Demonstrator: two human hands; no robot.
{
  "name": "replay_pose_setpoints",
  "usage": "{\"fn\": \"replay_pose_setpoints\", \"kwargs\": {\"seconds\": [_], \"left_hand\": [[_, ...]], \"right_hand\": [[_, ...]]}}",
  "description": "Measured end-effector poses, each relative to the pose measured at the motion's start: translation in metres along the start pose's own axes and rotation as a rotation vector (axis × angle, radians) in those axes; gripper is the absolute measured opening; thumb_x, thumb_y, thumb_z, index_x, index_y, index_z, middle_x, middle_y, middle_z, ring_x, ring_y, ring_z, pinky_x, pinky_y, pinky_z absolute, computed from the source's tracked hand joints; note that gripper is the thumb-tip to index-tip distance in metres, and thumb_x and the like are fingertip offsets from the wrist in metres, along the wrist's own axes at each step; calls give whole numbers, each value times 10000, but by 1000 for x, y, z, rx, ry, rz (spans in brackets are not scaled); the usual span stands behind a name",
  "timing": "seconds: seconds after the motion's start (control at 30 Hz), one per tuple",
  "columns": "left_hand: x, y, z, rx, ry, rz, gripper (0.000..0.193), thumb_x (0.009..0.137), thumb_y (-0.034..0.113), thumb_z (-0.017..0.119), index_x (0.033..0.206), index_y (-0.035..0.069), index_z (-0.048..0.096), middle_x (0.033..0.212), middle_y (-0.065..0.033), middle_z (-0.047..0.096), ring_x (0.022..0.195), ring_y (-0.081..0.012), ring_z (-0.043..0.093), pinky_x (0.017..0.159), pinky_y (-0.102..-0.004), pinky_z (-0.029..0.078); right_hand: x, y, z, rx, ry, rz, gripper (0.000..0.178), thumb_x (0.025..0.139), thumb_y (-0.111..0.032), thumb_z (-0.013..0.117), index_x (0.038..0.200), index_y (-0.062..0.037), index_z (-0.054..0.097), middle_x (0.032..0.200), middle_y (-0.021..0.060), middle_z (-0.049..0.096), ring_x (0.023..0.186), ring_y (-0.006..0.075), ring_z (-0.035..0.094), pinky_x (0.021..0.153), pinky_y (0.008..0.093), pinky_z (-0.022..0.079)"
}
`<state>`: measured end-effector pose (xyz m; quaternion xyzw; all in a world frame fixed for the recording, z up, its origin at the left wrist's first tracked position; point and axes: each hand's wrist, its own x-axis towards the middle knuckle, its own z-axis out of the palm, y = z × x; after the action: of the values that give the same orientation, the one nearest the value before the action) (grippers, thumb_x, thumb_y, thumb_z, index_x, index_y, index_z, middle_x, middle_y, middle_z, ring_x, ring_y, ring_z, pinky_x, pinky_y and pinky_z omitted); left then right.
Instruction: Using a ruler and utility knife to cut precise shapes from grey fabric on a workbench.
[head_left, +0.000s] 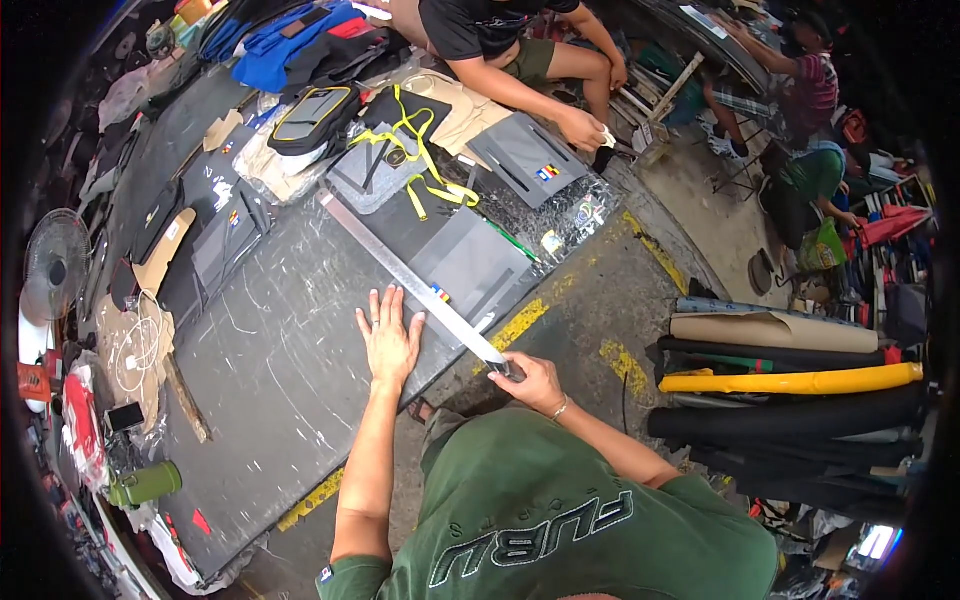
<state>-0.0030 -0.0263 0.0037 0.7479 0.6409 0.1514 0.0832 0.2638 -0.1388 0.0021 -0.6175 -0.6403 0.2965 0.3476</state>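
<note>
My left hand (391, 338) lies flat on the dark worktable (300, 345), its fingers spread and nothing in it. At the table's near edge, my right hand (535, 383) grips the near end of a long metal ruler (400, 268); something small and dark shows at its fingertips, too hidden to name. The ruler runs diagonally away across the table, along the left side of a grey fabric panel (468, 258) with a small coloured label. A green pencil (508, 240) lies by the panel's far right edge.
Another grey piece (528, 160), yellow straps (425, 150) and a black-and-grey bag (315, 120) lie farther back. A co-worker's hand (583, 130) is at the table's far side. Fabric rolls (790, 380) lie at right; a fan (58, 265) stands at left.
</note>
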Motion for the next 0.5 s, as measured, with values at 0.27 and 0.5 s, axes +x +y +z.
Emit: {"fn": "replay_pose_setpoints", "kwargs": {"seconds": [0.27, 0.5], "left_hand": [[-2, 1, -1, -28, 19, -17, 572, 1005, 385, 634, 1467, 73, 504, 1579, -70, 450, 1557, -319, 264, 1266, -587, 140], [-8, -2, -2, -65, 18, -16, 553, 999, 386, 633, 1447, 81, 524, 1555, -64, 473, 1547, -317, 285, 1259, -609, 134]], "right_hand": [[-7, 3, -3, -88, -47, -69, 432, 802, -383, 869, 1099, -106, 720, 811, 97, 736, 698, 290, 720, 654, 390, 565], [-19, 16, -7, -129, -103, -109, 428, 808, -333, 860, 1131, -96, 711, 897, 143, 749, 803, 320, 738, 701, 404, 580]]}}
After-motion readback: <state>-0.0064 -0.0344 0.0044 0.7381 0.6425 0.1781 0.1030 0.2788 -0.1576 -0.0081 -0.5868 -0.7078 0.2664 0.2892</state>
